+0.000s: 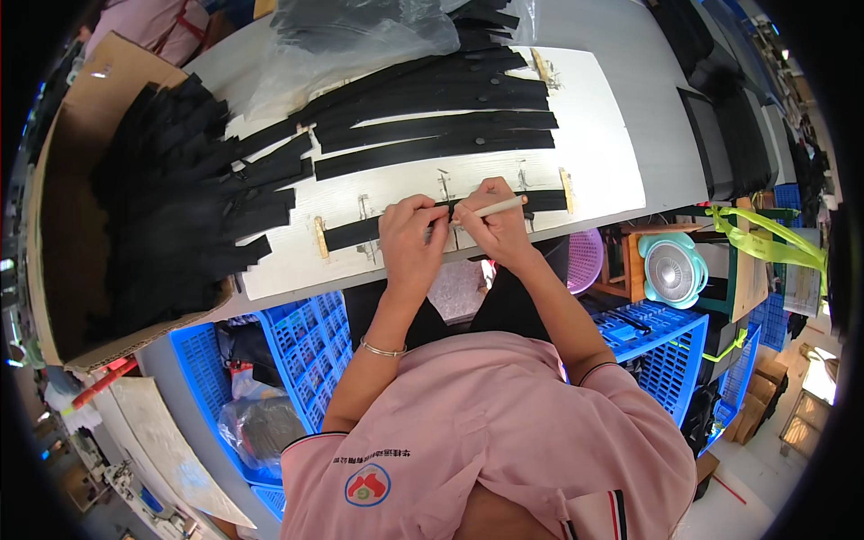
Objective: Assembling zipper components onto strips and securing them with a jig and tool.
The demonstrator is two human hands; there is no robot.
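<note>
1. A long, narrow, flat black strip lies on a white board on the table, directly in front of the person; the hands cover its middle.
2. Its long axis runs left to right, the right end slightly farther from the person. Each end lies by a yellowish mark on the board.
3. The right hand is clamped on a pale pen, whose covered end points left toward the strip, blunt end rightward.
4. The left hand is just beside it, fingers at the strip; whether they pinch or merely press, I cannot tell.
5. Beyond the hands, more black strips lie roughly parallel.
6. At left, a cardboard box holds a heap of similar strips, some spilling onto the board.
7. A clear plastic bag beyond shows dark contents.
8. Below the table, a blue crate at left holds a plastic-wrapped bundle.
</note>
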